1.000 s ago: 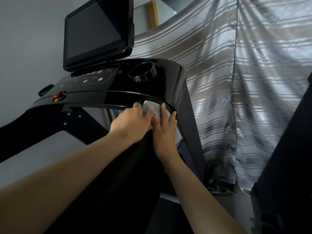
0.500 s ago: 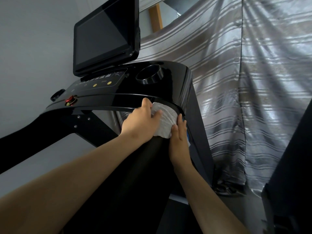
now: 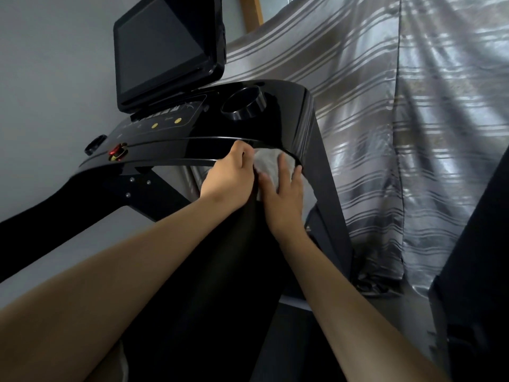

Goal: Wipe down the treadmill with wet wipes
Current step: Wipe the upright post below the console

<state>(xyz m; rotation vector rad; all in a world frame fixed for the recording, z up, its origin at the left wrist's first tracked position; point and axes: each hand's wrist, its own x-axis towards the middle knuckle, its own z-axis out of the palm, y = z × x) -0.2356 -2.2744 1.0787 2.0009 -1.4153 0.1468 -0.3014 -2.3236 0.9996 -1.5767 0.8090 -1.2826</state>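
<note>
One crumpled wipe (image 3: pixel 268 161), left hand (image 3: pixel 230 177) gripping, right hand (image 3: pixel 283 191) flat, glossy treadmill (image 3: pixel 275 119)

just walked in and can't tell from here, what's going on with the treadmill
A person is wiping down the treadmill console with a white wet wipe. The wipe sits at the right end of the console's front edge, above the handrail. The left hand grips the wipe's left side with curled fingers, and the right hand lies flat on it with fingers spread. The screen is dark, and a striped curtain hangs behind.
</note>
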